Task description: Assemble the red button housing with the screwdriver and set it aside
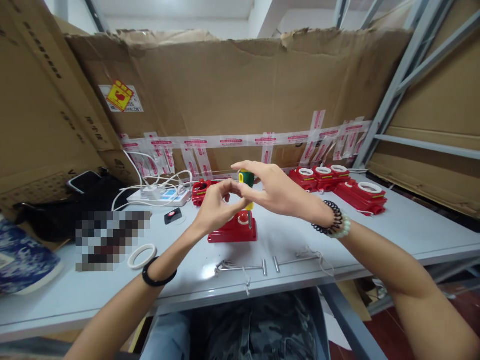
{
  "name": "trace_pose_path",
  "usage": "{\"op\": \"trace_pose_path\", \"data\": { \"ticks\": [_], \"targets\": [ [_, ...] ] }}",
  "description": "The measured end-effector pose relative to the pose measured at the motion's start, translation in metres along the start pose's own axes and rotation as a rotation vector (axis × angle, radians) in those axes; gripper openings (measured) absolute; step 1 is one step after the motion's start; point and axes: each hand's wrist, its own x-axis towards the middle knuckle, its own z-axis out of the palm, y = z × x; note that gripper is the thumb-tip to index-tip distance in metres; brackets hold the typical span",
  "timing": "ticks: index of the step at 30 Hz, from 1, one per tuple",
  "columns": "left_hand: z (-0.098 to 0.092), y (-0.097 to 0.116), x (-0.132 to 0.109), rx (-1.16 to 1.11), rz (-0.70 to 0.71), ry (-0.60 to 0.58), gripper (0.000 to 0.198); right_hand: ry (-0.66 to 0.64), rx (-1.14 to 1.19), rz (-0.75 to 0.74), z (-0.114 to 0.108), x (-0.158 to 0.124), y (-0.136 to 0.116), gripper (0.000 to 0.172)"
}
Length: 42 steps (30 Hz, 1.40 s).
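Observation:
A screwdriver (246, 178) with a green and yellow handle stands nearly upright in the middle of the head view. My right hand (275, 190) has its handle between thumb and fingers from the right. From the left, the curled thumb and forefinger of my left hand (221, 202) close around the lower handle. The shaft points down at the right side of a red housing (232, 234) on the table, just below my hands. Part of the housing's top, with a pale ring, shows under my fingers; the exact contact of the tip is hard to make out.
Two T-handled metal tools (249, 268) with strings lie at the table's front edge. A white ring (142, 256) rests at left, near a power strip (159, 196) with cables. Several red housings (362, 196) with white rings stand at right. Cardboard (240, 90) walls the back.

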Motion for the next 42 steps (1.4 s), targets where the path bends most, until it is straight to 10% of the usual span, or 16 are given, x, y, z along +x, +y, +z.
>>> {"op": "trace_pose_path", "data": {
  "ticks": [3,10,17,23,30,37,42],
  "targets": [
    [-0.004,0.006,-0.003,0.026,-0.022,-0.117,0.012,-0.004,0.102,-0.046,-0.003,-0.002,0.002,0.03],
    [0.008,0.007,-0.007,0.109,0.007,0.079,0.024,0.102,-0.185,0.091,0.007,-0.006,-0.005,0.033],
    [0.0,0.011,-0.006,0.045,-0.004,-0.14,0.012,-0.03,0.033,-0.035,-0.003,-0.008,0.0,0.028],
    [0.012,0.004,-0.006,0.087,-0.016,0.075,0.025,0.049,-0.264,0.097,0.006,-0.006,-0.008,0.035],
    [-0.002,0.006,-0.003,0.009,0.0,-0.156,0.011,-0.056,0.017,-0.073,-0.005,-0.008,-0.001,0.032],
    [0.014,0.004,-0.006,0.124,0.019,0.104,0.023,0.075,-0.274,0.114,0.002,-0.006,-0.006,0.03],
    [0.004,0.006,-0.005,0.064,0.024,-0.016,0.015,-0.056,0.002,-0.028,-0.005,-0.011,0.001,0.028]
  ]
}}
